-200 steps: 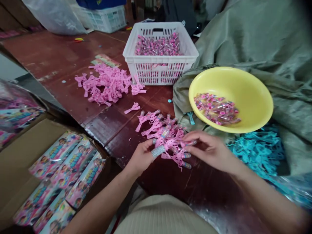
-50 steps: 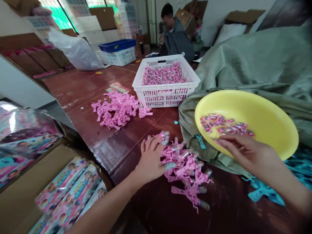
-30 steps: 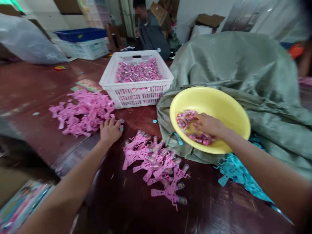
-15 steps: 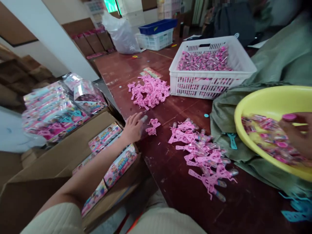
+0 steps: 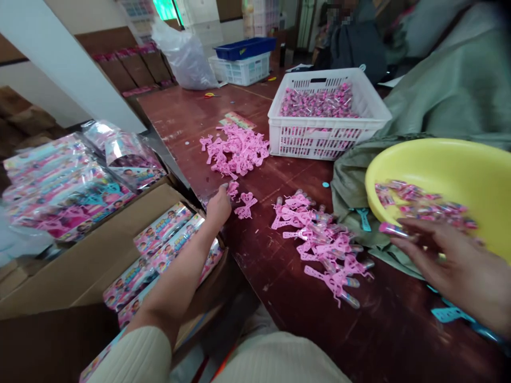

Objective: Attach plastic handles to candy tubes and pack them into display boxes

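My left hand (image 5: 219,206) is closed with its fingertips on a pink plastic butterfly-shaped piece (image 5: 232,188) at the table's left edge. A second pink piece (image 5: 245,205) lies just right of it. Beyond is a heap of loose pink pieces (image 5: 238,150). My right hand (image 5: 459,266) pinches a small clear tube with a pink cap (image 5: 393,230) at the near rim of the yellow basin (image 5: 475,165). Several similar tubes (image 5: 431,205) lie in that basin. Between my hands, pink pieces with clear tubes attached (image 5: 325,247) lie in an overlapping pile.
A white crate (image 5: 329,133) of pink-capped tubes stands behind the basin. At the left, a cardboard box (image 5: 96,255) holds printed packages (image 5: 163,229). Blue pieces (image 5: 451,313) lie near my right hand. Yellow scissors (image 5: 210,95) and a blue tray (image 5: 245,49) are farther back.
My right hand has come out of the yellow basin toward me with a tube. My left hand has closed on a pink piece. The view has shifted slightly right.
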A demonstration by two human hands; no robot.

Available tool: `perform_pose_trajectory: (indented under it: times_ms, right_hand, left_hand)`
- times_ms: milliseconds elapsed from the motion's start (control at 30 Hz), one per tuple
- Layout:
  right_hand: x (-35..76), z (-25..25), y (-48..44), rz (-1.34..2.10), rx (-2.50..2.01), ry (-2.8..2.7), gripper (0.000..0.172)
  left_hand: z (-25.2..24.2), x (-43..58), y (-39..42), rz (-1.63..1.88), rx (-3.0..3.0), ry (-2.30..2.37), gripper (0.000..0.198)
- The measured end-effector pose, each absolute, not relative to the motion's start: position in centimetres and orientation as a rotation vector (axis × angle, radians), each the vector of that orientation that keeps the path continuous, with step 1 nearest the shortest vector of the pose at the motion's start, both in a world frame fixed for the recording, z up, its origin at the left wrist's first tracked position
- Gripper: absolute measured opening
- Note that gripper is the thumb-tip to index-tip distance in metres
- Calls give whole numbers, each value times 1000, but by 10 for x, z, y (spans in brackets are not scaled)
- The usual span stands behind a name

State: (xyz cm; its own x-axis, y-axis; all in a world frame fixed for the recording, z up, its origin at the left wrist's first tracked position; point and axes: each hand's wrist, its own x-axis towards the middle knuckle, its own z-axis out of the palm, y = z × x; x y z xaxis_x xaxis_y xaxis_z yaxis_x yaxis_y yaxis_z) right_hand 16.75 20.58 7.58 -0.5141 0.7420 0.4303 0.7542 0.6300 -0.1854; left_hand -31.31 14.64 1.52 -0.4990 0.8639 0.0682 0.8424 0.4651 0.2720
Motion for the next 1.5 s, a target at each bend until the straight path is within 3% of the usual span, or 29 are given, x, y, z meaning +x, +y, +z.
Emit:
perform_pose_trajectory:
  times_ms: [167,300,367,533,833,1400,1500]
  right_hand:
    - [129,101,177,295,-847,-2422,23]
    - [92,91,173,588,-735,-2378,24]
    - [79,82,174,686,-677,-2378,24]
    - [77,75,174,776,-603,-2385,27]
    - [93,82,173,751,-642,-2318,28]
    - [104,73,165,229,-425,-2585,36]
    - [103,69,163,361,-472,-2543,32]
  left_hand:
    - [38,-265,124,590,1682,2178,19]
    - [52,-197,97,910,1614,1450,28]
    - [58,-173,89,971,1566,1307,27]
    - [67,-157,92,815,1743,1339,20]
    - [71,-141,107,924,1849,1273,18]
    - [73,-146,108,760,2354,1246,22]
    - [70,-141,107,759,2377,1278,23]
